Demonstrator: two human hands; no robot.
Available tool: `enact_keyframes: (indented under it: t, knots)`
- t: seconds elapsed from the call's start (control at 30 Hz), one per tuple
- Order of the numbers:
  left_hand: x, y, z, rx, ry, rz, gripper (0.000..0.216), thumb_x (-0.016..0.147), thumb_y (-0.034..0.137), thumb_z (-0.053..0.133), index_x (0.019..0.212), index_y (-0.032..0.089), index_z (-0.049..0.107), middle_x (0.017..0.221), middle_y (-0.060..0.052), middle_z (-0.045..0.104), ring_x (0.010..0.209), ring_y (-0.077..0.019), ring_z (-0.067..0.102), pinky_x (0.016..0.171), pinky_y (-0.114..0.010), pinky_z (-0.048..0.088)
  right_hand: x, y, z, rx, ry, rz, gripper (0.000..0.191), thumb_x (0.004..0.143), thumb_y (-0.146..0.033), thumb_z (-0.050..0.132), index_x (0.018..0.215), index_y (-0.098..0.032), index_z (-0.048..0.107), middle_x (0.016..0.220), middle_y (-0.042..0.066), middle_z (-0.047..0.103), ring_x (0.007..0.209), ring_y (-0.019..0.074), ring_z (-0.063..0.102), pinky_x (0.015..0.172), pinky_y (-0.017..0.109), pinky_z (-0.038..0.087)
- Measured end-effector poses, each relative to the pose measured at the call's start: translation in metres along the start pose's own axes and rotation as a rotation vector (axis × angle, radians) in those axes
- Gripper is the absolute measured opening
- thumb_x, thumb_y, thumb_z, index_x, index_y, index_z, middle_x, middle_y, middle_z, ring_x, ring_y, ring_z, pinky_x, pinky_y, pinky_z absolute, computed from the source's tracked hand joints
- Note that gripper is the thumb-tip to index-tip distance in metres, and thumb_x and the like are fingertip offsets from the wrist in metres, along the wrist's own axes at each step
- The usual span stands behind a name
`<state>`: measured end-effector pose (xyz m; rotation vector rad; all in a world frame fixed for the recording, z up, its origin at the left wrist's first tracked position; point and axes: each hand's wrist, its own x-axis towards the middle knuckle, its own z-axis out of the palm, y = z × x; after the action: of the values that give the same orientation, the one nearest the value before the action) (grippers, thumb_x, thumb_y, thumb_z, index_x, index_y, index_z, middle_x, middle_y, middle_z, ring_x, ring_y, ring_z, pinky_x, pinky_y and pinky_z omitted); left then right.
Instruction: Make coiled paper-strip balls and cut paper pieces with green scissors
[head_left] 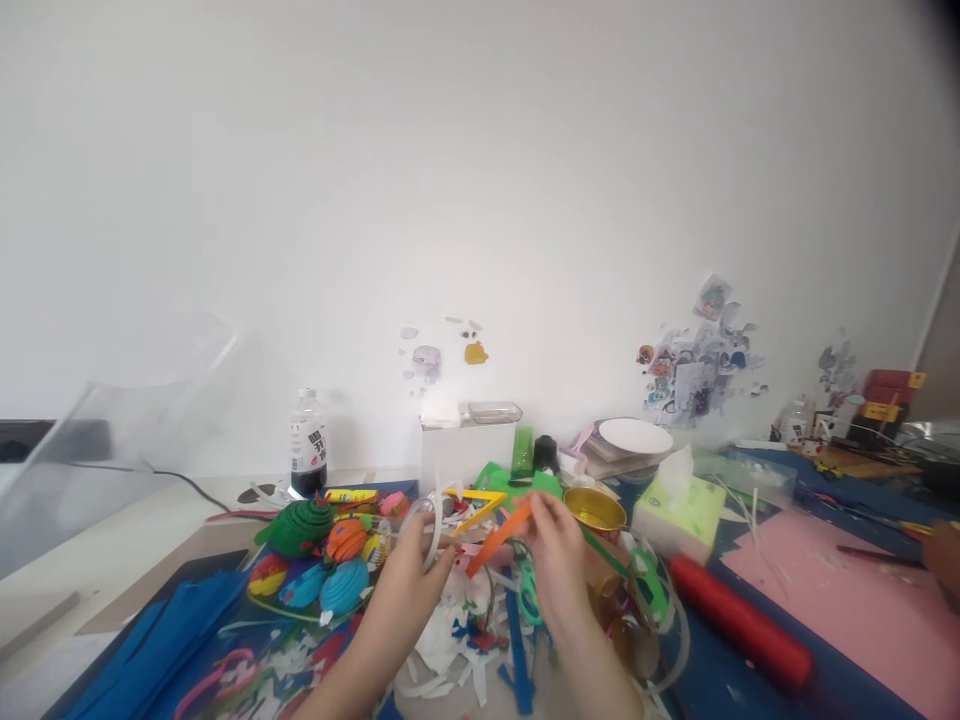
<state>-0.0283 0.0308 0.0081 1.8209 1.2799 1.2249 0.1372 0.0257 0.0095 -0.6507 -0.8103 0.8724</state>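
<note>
Right hand point(553, 545) pinching an orange strip point(501, 538) at its top, strip slanting down between the hands, left hand point(417, 562) half-curling at a whitish loop point(437, 530), blur hiding whether it is gripping

A flat orange strip point(498, 541) slants near a curved white strip point(438, 532), both held up.

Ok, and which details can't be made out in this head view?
Head view:
Orange strip: its pinched end is hidden by fingers of the right hand.
White strip: partly covered by the left hand.
Co-worker's hand: cut off by the right edge.
Bottle label: the fine print is too small and blurred.
Wall stickers: finer designs are too small and blurred.
</note>
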Motion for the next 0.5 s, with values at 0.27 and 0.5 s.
enact_keyframes:
  t: [0.27, 0.5]
  knots:
    - [-0.009, -0.018, 0.01, 0.659, -0.069, 0.033, 0.047, 0.077, 0.018, 0.041, 0.122, 0.009, 0.033, 0.084, -0.014, 0.068, 0.08, -0.0256, 0.065, 0.061, -0.027, 0.044, 0.002, -0.005, -0.003, 0.091, 0.049, -0.041, 0.02, 0.071, -0.034, 0.067, 0.079, -0.018, 0.058, 0.071, 0.0, 0.06, 0.051, 0.0083, 0.044, 0.052, 0.022, 0.042]
    - [-0.007, -0.021, 0.014, 0.711, 0.032, 0.11, 0.042, 0.08, 0.012, 0.03, 0.121, 0.005, 0.036, 0.108, -0.023, 0.059, 0.102, -0.0278, 0.057, 0.078, -0.036, 0.045, 0.003, -0.004, -0.004, 0.151, 0.027, 0.009, 0.019, 0.069, -0.032, 0.068, 0.073, -0.016, 0.057, 0.063, -0.002, 0.059, 0.045, 0.0059, 0.038, 0.047, 0.019, 0.036]
